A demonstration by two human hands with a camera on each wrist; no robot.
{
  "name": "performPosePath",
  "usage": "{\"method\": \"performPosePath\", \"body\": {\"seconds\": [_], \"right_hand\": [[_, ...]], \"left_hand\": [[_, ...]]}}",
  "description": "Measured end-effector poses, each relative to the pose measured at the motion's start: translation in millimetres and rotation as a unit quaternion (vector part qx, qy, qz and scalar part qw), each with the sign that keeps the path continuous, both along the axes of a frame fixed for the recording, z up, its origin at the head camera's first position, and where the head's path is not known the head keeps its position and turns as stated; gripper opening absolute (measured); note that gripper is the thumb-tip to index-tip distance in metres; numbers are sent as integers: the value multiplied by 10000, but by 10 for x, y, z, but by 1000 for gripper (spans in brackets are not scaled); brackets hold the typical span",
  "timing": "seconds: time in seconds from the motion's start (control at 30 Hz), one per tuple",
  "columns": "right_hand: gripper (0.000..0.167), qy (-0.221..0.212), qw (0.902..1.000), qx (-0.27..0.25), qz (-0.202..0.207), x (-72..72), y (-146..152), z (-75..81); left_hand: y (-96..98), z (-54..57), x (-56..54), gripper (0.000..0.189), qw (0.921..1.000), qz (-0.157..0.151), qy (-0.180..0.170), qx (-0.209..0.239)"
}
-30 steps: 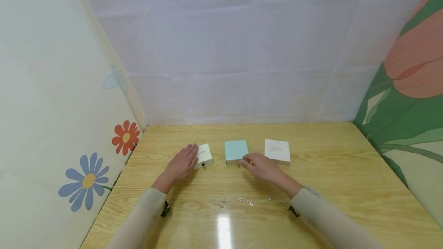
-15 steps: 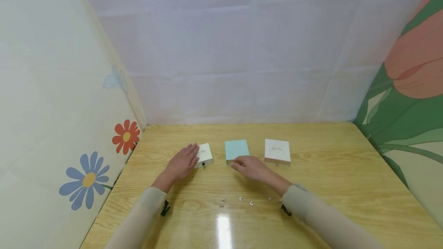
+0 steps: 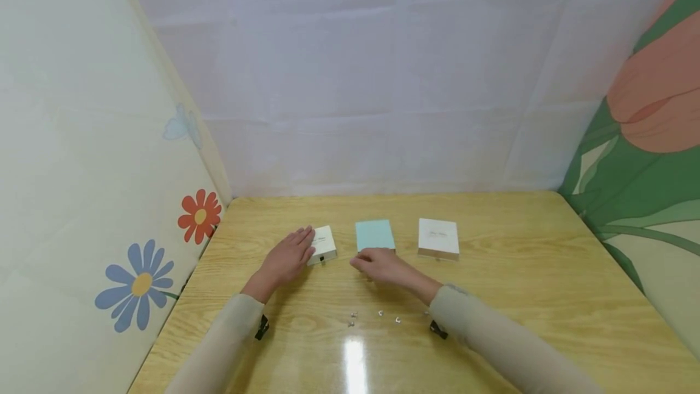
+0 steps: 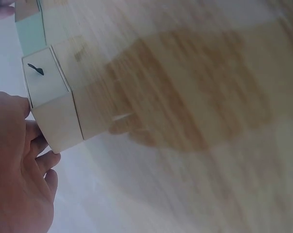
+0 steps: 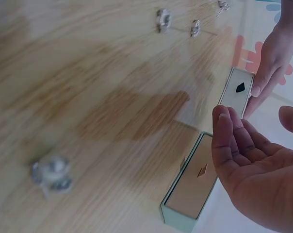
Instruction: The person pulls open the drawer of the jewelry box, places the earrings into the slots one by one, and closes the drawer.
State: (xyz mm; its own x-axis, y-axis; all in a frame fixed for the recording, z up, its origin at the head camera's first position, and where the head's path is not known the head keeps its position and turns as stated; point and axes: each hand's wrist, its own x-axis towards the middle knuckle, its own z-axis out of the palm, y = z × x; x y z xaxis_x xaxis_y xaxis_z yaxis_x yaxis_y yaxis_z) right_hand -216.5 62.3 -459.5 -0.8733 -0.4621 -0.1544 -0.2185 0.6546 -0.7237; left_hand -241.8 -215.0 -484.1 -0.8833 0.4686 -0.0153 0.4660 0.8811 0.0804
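My left hand (image 3: 284, 257) lies with straight fingers over the left side of a small cream drawer box (image 3: 324, 243). That box has a black pull tab (image 4: 36, 70) on its front. My right hand (image 3: 381, 265) hovers in front of a mint-green drawer box (image 3: 374, 233), overlapping its front edge in the head view. In the right wrist view its fingers (image 5: 243, 145) are loosely bent with nothing in them. The mint box's pinkish drawer front (image 5: 192, 179) shows beside them, pushed in.
A larger white drawer box (image 3: 439, 237) stands on the right of the wooden table (image 3: 508, 260). Several small silver stud earrings (image 3: 398, 320) lie scattered nearer the front. A pale cloth (image 3: 350, 78) hangs behind the table.
My right hand has moved left, from the mint box's front right corner to before its front left. My left hand stays on the cream box.
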Motion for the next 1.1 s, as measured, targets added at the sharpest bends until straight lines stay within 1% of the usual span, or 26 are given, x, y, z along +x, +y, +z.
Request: {"method": "performPosePath", "body": {"seconds": [0.2, 0.4, 0.5, 0.63, 0.8, 1.1], "right_hand": [[35, -388, 9989, -181, -189, -19, -103, 8], [36, -786, 9951, -407, -446, -49, -237, 3], [35, -1018, 9913, -612, -575, -63, -303, 3], [34, -1254, 9870, -808, -600, -61, -391, -3], [32, -1426, 9822, -1044, -632, -78, -490, -49], [29, -1836, 9724, -1174, -834, -126, -642, -84]], "left_hand": [[0, -3, -16, 58, 9998, 49, -58, -167], [-1, 17, -5, 57, 9999, 56, -62, -93], [-3, 35, 7, 57, 9999, 29, -90, -35], [-6, 49, 14, 57, 9999, 13, -118, -66], [-5, 42, -3, 56, 9998, -29, -115, -138], [-19, 25, -15, 55, 9995, -152, 48, -276]]}}
